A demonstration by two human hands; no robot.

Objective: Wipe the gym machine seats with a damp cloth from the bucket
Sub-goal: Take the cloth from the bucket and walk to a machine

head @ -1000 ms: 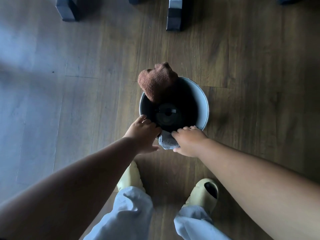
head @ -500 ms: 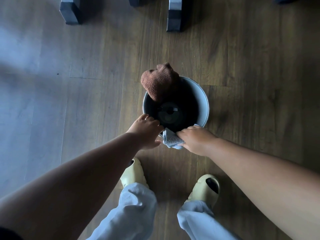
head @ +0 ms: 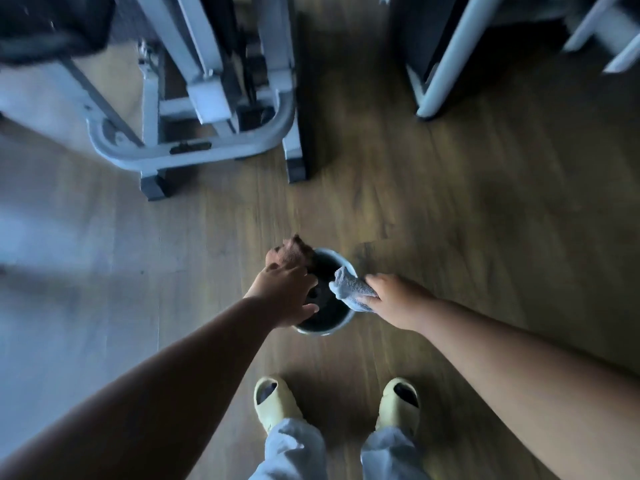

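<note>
A small round bucket (head: pixel 322 330) with a dark inside stands on the wooden floor, and a brown cloth (head: pixel 291 252) is draped over its far-left rim. My right hand (head: pixel 398 301) grips a crumpled grey cloth (head: pixel 349 287), held up over the bucket's right rim. Over the bucket's left side hovers my left hand (head: pixel 282 292), its fingers loosely bent with nothing visible in them; it hides that part of the rim. A dark padded part of a gym machine (head: pixel 52 26) shows blurred at the top left.
A white gym machine frame (head: pixel 194 147) stands on the floor ahead to the left. A second white frame (head: pixel 446 64) rises at the top right. My feet in pale yellow shoes (head: pixel 273 400) stand just behind the bucket. The frame is motion-blurred.
The view has tilted up and drawn back, bringing the machines into sight. My right hand has lifted the grey cloth off the near rim. My left hand has left the rim.
</note>
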